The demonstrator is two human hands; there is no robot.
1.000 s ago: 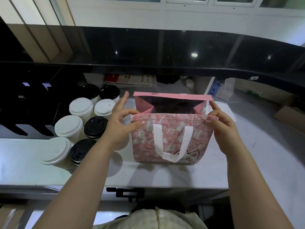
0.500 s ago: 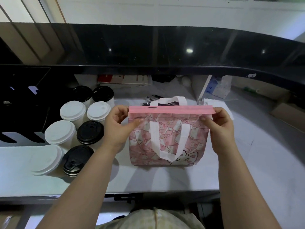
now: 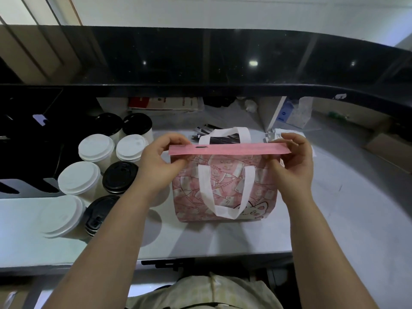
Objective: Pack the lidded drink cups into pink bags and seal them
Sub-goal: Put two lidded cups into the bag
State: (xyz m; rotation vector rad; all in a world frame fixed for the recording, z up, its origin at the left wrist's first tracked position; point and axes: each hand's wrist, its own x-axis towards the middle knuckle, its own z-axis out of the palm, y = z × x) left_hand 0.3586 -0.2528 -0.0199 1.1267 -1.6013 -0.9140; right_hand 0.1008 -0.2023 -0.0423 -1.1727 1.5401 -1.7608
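Observation:
A pink patterned bag [image 3: 225,186] with white handles stands upright on the white counter [image 3: 223,237]. Its plain pink top flap [image 3: 229,150] is folded over toward me, closing the mouth. My left hand [image 3: 161,162] pinches the flap's left end. My right hand [image 3: 294,161] pinches the right end. What is inside the bag is hidden. Several lidded drink cups stand to the left: white-lidded ones [image 3: 96,148] and black-lidded ones [image 3: 119,177].
A black raised ledge [image 3: 200,88] runs across the back. Papers and a red box [image 3: 165,103] lie under it, and black straws [image 3: 205,131] lie behind the bag. A cardboard box [image 3: 388,150] sits far right. Black holders [image 3: 24,139] stand at the left.
One second ago the bag's mouth was held open. Both hands have since brought the top together and folded the pink flap forward over it.

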